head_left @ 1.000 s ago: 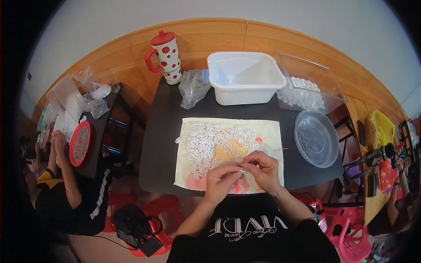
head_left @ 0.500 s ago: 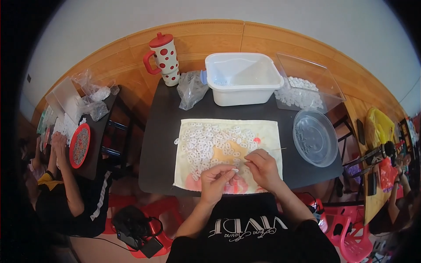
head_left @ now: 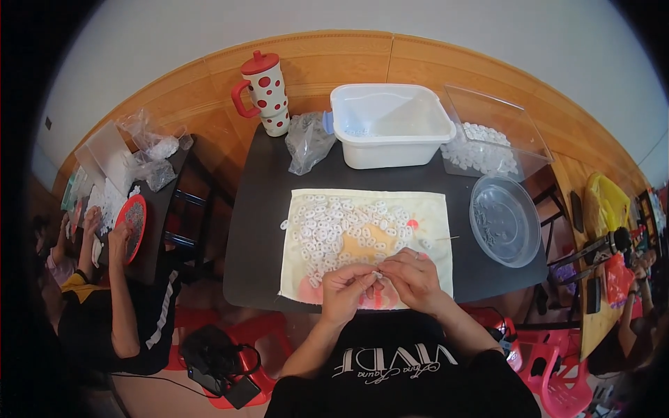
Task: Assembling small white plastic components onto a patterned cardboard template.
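Observation:
My left hand point(head_left: 346, 288) pinches a small white plastic piece point(head_left: 378, 274) between thumb and fingertips, low over the front of a pale yellow cloth point(head_left: 433, 209). Right against it, my right hand point(head_left: 414, 277) has its fingertips pressed together at the same piece. Whatever those fingers grip is too small to make out. Many loose white plastic pieces point(head_left: 324, 233), each oval with two holes, are spread over the left and middle of the cloth. A thin stick point(head_left: 448, 239) lies across the cloth's right edge.
Behind the cloth stand a white tub point(head_left: 394, 150), a grey plastic bag point(head_left: 308, 143) and a red-dotted tumbler point(head_left: 267, 94). To the right are a round clear dish point(head_left: 512, 230) with small grey parts and a clear box point(head_left: 481, 153) of white pieces. A co-worker's arm point(head_left: 124, 306) reaches into a red tray point(head_left: 136, 240).
My right hand has moved left and down to meet my left hand at the white piece. At the left, the co-worker's hands have parted, one now over the red tray.

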`<move>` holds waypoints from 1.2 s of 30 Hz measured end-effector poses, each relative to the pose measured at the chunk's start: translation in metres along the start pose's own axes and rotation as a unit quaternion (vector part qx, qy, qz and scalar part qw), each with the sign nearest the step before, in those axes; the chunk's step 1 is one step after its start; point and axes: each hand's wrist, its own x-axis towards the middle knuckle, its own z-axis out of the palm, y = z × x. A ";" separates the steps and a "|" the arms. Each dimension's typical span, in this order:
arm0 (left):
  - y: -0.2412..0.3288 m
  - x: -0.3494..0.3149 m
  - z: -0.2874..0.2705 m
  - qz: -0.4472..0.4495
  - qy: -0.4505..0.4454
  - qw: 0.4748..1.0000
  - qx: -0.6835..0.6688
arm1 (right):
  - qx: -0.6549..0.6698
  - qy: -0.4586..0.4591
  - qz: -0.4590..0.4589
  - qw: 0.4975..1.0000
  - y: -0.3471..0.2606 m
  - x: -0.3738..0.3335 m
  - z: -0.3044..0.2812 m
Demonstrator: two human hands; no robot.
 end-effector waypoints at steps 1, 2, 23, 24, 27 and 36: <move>0.000 0.000 0.000 0.005 0.002 1.000 0.009 | -0.005 0.008 0.004 1.000 0.000 0.000 0.001; -0.001 0.000 0.000 0.011 0.004 1.000 0.019 | -0.005 0.007 0.004 1.000 -0.001 0.000 0.002; 0.004 -0.002 0.007 0.026 -0.005 0.995 0.093 | 0.002 -0.058 0.046 0.997 -0.009 0.013 -0.007; 0.004 -0.002 0.007 0.027 -0.005 0.995 0.093 | -0.006 -0.060 0.033 0.998 -0.009 0.013 -0.008; 0.003 -0.002 0.006 0.025 -0.007 0.996 0.081 | -0.019 -0.063 0.015 0.998 -0.010 0.015 -0.008; 0.002 -0.002 0.006 0.037 -0.010 0.996 0.085 | -0.018 -0.069 0.013 0.997 -0.010 0.015 -0.008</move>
